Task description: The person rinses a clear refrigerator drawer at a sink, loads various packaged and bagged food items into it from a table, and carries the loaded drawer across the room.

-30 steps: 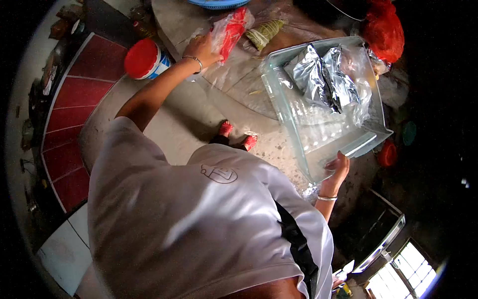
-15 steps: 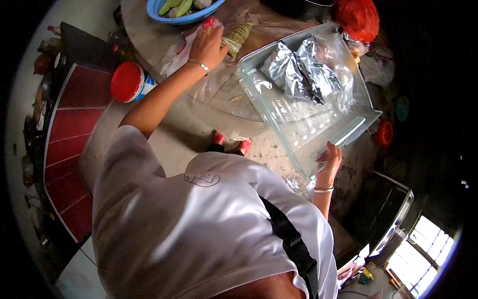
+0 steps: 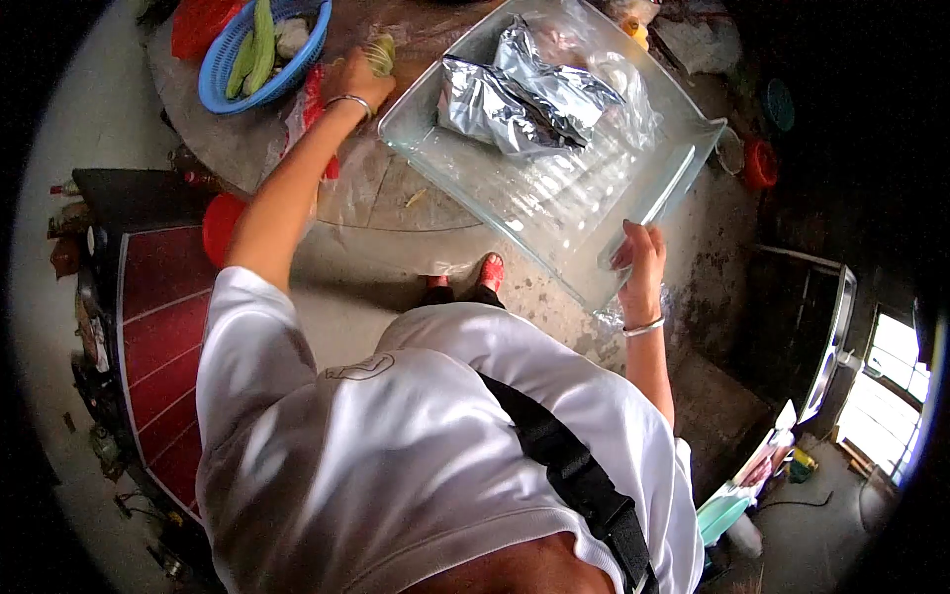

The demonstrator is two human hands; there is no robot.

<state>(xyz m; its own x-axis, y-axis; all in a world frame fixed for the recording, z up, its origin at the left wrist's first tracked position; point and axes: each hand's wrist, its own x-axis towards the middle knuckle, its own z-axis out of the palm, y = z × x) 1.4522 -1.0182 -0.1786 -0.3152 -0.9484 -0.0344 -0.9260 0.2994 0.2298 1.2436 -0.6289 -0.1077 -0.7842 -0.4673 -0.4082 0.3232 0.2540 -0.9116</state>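
Observation:
My left hand (image 3: 362,81) is closed around a green zongzi (image 3: 379,54), leaf-wrapped and tied with pale string, on the far side of the round table. Beside that wrist lies a red and white plastic bag (image 3: 302,119). My right hand (image 3: 643,259) grips the near corner of a clear plastic drawer (image 3: 524,213), which tilts over the table edge. Inside the drawer are crumpled silver foil bags (image 3: 515,104) and a clear plastic bag (image 3: 633,99) at its far end.
A blue basket (image 3: 210,94) with long green vegetables (image 3: 259,45) stands at the table's left. Nearby are a red-lidded tub (image 3: 223,228) and a red bag (image 3: 201,25). A red container (image 3: 760,163) sits right of the drawer.
My left hand has moved from the red and white bag onto the zongzi and taken hold of it. My right hand keeps its grip on the drawer. The view has turned.

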